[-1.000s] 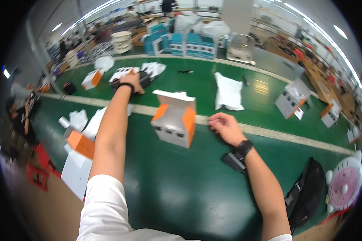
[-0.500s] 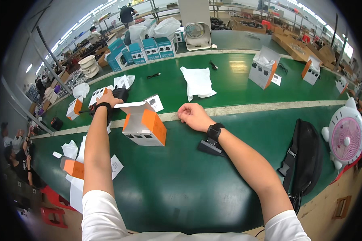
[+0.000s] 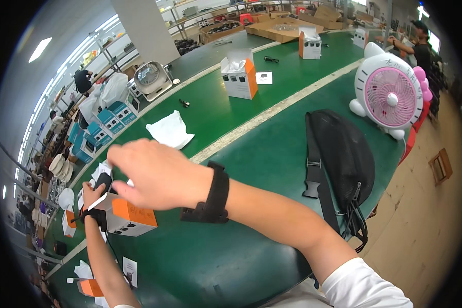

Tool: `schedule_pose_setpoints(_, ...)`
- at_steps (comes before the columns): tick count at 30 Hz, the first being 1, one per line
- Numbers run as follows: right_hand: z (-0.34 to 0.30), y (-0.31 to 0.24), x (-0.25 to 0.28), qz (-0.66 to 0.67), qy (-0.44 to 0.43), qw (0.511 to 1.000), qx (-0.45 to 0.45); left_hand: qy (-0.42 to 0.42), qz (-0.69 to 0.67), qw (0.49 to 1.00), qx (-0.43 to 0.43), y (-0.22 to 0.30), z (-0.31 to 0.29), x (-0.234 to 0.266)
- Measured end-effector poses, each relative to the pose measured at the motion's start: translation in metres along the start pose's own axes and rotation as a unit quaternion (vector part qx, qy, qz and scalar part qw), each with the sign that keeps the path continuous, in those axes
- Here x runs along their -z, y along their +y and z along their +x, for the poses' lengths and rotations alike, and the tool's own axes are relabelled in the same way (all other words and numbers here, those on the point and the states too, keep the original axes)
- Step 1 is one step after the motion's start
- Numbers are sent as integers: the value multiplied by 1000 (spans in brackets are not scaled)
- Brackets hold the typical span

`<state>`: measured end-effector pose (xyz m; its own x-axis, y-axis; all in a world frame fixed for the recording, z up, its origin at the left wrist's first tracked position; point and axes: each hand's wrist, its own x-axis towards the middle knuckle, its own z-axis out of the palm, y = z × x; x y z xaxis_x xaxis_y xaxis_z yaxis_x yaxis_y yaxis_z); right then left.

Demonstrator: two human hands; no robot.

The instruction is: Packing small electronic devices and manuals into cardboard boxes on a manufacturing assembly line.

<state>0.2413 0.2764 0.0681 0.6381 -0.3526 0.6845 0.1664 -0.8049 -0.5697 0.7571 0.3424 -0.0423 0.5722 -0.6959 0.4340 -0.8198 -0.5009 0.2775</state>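
My right hand (image 3: 156,172) is raised over the bench, slightly blurred, its thumb apart from its fingers and nothing visible in it. A black strap circles that wrist. Beneath and beside it is an open white-and-orange carton (image 3: 133,216) with its flap up. My left hand (image 3: 91,195) reaches past the carton's left side, against a dark rounded device (image 3: 103,181). Its fingers are partly hidden, so any grip is unclear. Another white-and-orange carton (image 3: 69,224) stands left of it. By my left forearm lie an orange-sided box (image 3: 91,287) and a printed card (image 3: 130,270).
A white plastic bag (image 3: 172,130) lies on the green belt, near open cartons (image 3: 239,82). A black waist bag (image 3: 341,159) and a pink-and-white fan (image 3: 390,97) sit on the right. Teal boxes (image 3: 110,122) line the far side. A person (image 3: 421,49) stands at far right.
The view has swung right. My right hand has risen from the bench edge and moved left, over the open carton. The left hand stays near the dark device.
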Motion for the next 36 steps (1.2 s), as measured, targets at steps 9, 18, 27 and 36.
schedule_pose_setpoints(9,5,14,25,-151,164,960,170,-4,-219,922,-320,285,-122,198)
schedule_pose_setpoints(18,5,17,127,5,231,924,304,-195,-638,650,-364,420,-110,155)
schedule_pose_setpoints(27,-28,1,155,219,505,827,110,-181,86,945,-257,375,-89,-104)
schedule_pose_setpoints(36,-35,16,159,145,386,911,-6,-351,-50,826,-438,374,-214,33)
